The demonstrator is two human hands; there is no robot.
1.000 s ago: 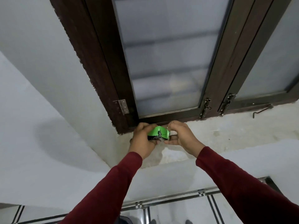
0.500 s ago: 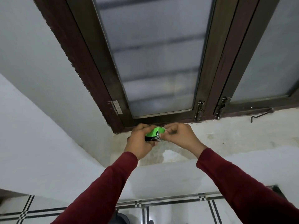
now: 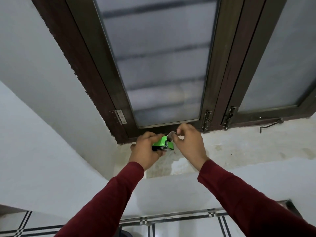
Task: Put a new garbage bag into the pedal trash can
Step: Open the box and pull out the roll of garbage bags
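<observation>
Above the windowsill (image 3: 239,151), the left hand (image 3: 145,151) grips a small bright-green box (image 3: 162,144) with a black band; its end flap (image 3: 171,133) stands open, pinched by the right hand (image 3: 189,142) fingers.

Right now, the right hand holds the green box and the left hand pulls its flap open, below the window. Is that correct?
The hands are swapped. In the head view the left hand holds the green box, and the right hand pinches its flap open, below the window.
</observation>
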